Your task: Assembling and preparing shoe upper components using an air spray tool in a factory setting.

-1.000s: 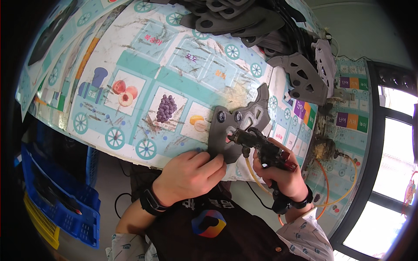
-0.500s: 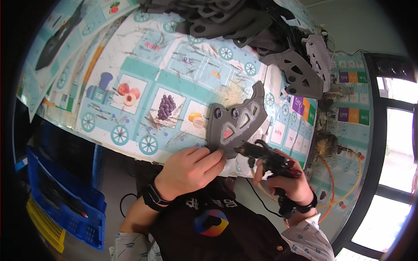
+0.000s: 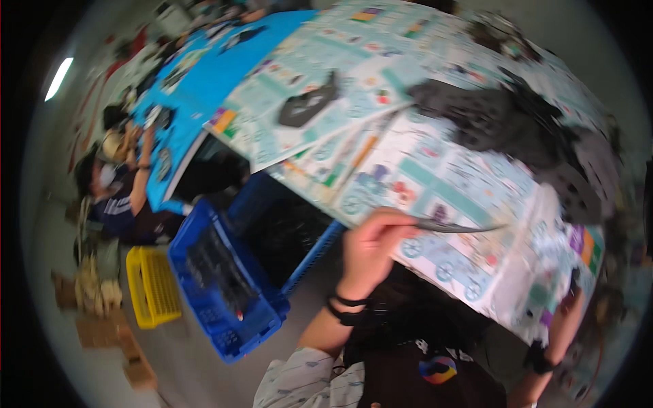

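My left hand (image 3: 371, 251), raised over the table's front edge, pinches one end of a thin dark grey curved plate (image 3: 459, 228). The plate is seen almost edge-on, so its cut-outs are hidden. Far off at the table's right end is my right hand (image 3: 570, 309), blurred, with a dark spray gun (image 3: 575, 277) in its grip. At the right rear, a large heap of similar dark grey plates (image 3: 476, 122) lies on the table (image 3: 367, 234), which has a printed, stained covering. One more such plate (image 3: 309, 105) rests by itself farther left.
Left of me stand a blue basket (image 3: 279, 306) with dark pieces inside and a yellow basket (image 3: 153, 292). A dark-filled blue crate (image 3: 306, 262) sits beside the table. Beyond, another person (image 3: 122, 197) works at a bright blue table (image 3: 204, 81). Cardboard (image 3: 112, 336) lies on the floor.
The view has swung left, showing the baskets and the co-worker. My left hand has lifted the grey plate off the table and turned it edge-on. The right hand with the spray gun is farther from it.
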Demonstrator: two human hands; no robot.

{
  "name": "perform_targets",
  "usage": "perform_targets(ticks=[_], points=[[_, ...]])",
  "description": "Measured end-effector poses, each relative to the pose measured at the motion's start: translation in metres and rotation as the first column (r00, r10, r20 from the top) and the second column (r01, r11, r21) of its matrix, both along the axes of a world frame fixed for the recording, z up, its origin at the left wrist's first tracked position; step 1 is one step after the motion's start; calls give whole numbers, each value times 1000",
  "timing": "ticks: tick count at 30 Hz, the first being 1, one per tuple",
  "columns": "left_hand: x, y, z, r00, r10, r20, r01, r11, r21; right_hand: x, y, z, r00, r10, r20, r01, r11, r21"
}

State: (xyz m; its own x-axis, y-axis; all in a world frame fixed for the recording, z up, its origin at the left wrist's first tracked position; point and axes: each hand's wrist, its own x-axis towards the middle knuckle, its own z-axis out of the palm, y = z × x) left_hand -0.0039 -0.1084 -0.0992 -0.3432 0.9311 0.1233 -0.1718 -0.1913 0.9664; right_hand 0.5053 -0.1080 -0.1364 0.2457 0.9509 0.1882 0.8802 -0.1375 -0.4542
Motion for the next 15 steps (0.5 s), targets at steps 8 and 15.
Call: perform_targets(ticks=[8,15], points=[[-16,-25,4,984,121,130,-160,920,357,-77,9,24,968,35,247,-27,999,-37],[2,-43,9,984,31,174,-97,918,384,-82,-9,48,967,145,209,-135,989,-63]])
